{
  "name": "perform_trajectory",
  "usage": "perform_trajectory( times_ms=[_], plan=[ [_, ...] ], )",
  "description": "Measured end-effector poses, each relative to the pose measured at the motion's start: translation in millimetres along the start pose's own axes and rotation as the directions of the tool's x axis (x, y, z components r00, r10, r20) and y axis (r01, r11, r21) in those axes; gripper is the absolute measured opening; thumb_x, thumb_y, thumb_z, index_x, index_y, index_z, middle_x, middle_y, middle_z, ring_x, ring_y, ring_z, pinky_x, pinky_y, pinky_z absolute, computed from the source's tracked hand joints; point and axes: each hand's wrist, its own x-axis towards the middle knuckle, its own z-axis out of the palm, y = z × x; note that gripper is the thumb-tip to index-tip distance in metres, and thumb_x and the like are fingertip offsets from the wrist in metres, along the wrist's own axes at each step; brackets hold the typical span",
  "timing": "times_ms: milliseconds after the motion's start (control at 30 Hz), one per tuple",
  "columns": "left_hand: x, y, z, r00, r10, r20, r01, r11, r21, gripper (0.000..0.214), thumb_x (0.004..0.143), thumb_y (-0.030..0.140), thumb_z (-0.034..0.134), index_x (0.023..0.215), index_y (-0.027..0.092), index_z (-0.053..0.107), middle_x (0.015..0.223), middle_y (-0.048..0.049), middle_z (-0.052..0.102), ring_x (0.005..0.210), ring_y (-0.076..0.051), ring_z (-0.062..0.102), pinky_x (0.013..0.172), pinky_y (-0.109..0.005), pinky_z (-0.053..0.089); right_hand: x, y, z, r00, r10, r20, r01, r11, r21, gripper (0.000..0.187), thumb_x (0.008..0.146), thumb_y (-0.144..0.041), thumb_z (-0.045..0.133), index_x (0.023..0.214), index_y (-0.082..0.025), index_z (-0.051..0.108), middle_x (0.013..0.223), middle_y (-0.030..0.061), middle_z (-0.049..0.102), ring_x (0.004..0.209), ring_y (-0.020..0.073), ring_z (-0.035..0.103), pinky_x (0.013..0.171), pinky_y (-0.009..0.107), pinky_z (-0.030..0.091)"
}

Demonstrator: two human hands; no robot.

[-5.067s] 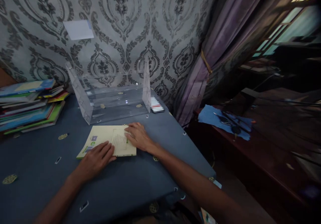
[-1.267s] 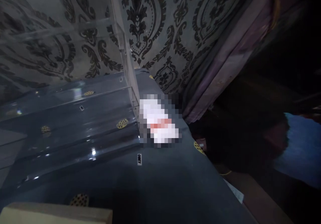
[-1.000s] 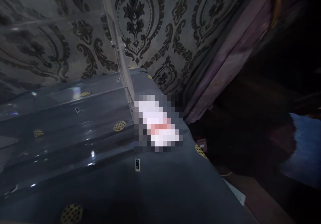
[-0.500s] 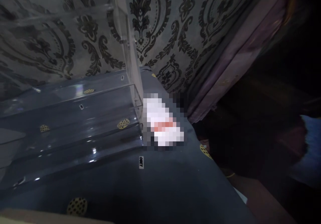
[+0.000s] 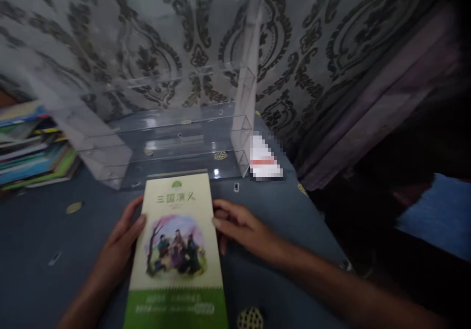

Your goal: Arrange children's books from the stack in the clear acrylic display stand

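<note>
Head view gives me the left hand (image 5: 123,233) and right hand (image 5: 241,227) gripping the book (image 5: 177,243) by its two long edges, in front of the rack (image 5: 245,93); whether it touches the table (image 5: 37,231) I cannot tell. I judge it light and fairly stiff, the cover perhaps slippery, so pinching both sides, clear of the corners, suits it

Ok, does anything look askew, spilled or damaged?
The stack of multicoloured books at left has uneven edges. No spill shows, and the cream-green rectangular book between the left hand and right hand looks undamaged. The pixelated white, red-striped item beside the clear plastic rack can't be judged.
</note>
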Motion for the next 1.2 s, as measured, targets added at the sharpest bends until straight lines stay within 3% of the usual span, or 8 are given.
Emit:
perform_trajectory(
  times_ms=[100, 233, 367, 500, 633, 900, 1200],
  plan=[
    [0, 9, 3.9, 0.994, 0.047, 0.096, -0.045, 0.999, -0.025, 0.104, 0.063, 0.064, 0.079, 0.148, 0.027, 0.033, 0.094, -0.0046, 0.075, 0.065, -0.023, 0.07, 0.057, -0.033, 0.057, -1, 6, 8, 0.99, -0.067, -0.121, 0.052, 0.991, -0.126, 0.05, 0.092, -0.041, 0.06, 0.137, -0.022, 0.052, 0.092, 0.0035, 0.065, 0.068, 0.0114, 0.063, 0.064, 0.026, 0.055],
    [-3, 7, -3.9, 0.967, 0.169, 0.193, -0.179, 0.983, 0.039, 0.096, 0.071, 0.064, 0.073, 0.146, 0.022, 0.03, 0.092, -0.0052, 0.073, 0.065, -0.019, 0.067, 0.059, -0.03, 0.054, -3, 17, 22, 0.949, -0.199, -0.245, 0.108, 0.933, -0.342, 0.046, 0.093, -0.03, 0.055, 0.138, -0.022, 0.053, 0.103, 0.0067, 0.066, 0.075, 0.0136, 0.065, 0.07, 0.032, 0.058],
    [0, 1, -20.6, 0.922, 0.29, 0.255, -0.339, 0.925, 0.171, 0.082, 0.079, 0.062, 0.063, 0.142, 0.019, 0.032, 0.081, -0.002, 0.069, 0.066, -0.02, 0.065, 0.059, -0.029, 0.05, -5, 26, 35, 0.882, -0.357, -0.308, 0.122, 0.803, -0.583, 0.04, 0.091, -0.024, 0.053, 0.13, -0.023, 0.06, 0.107, 0.0082, 0.069, 0.084, 0.0174, 0.066, 0.076, 0.036, 0.059],
    [6, 0, -38.4, 0.87, 0.405, 0.281, -0.493, 0.71, 0.503, 0.054, 0.089, 0.049, 0.048, 0.133, 0.017, 0.045, 0.061, 0.0056, 0.054, 0.055, -0.017, 0.056, 0.056, -0.028, 0.043, -10, 29, 49, 0.839, -0.495, -0.227, 0.161, 0.623, -0.766, 0.035, 0.09, -0.02, 0.052, 0.123, -0.023, 0.064, 0.11, 0.0088, 0.07, 0.094, 0.0207, 0.067, 0.088, 0.041, 0.057],
    [7, 2, -45.1, 0.817, 0.469, 0.336, -0.558, 0.497, 0.665, 0.044, 0.093, 0.036, 0.041, 0.131, 0.016, 0.05, 0.065, 0.0029, 0.057, 0.063, -0.019, 0.059, 0.067, -0.03, 0.043, -14, 31, 63, 0.824, -0.539, -0.172, 0.13, 0.477, -0.869, 0.031, 0.091, -0.021, 0.051, 0.117, -0.021, 0.068, 0.119, 0.0123, 0.067, 0.111, 0.0246, 0.065, 0.098, 0.045, 0.053],
    [12, -2, -42.5, 0.787, 0.464, 0.406, -0.538, 0.196, 0.82, 0.039, 0.1, 0.029, 0.038, 0.135, 0.017, 0.051, 0.089, -0.0078, 0.072, 0.084, -0.024, 0.069, 0.073, -0.031, 0.043, -21, 40, 80, 0.815, -0.54, -0.211, 0.066, 0.449, -0.891, 0.03, 0.094, -0.022, 0.048, 0.111, -0.021, 0.073, 0.121, 0.0133, 0.065, 0.112, 0.0256, 0.065, 0.098, 0.044, 0.053],
    [13, 0, -43.2, 0.781, 0.466, 0.417, -0.539, 0.165, 0.826, 0.038, 0.101, 0.026, 0.038, 0.136, 0.018, 0.052, 0.099, -0.0092, 0.075, 0.092, -0.024, 0.071, 0.079, -0.03, 0.045, -30, 50, 91, 0.808, -0.535, -0.249, 0.04, 0.471, -0.881, 0.029, 0.095, -0.024, 0.048, 0.111, -0.021, 0.073, 0.121, 0.0132, 0.065, 0.116, 0.0258, 0.063, 0.1, 0.044, 0.051]
  ],
)
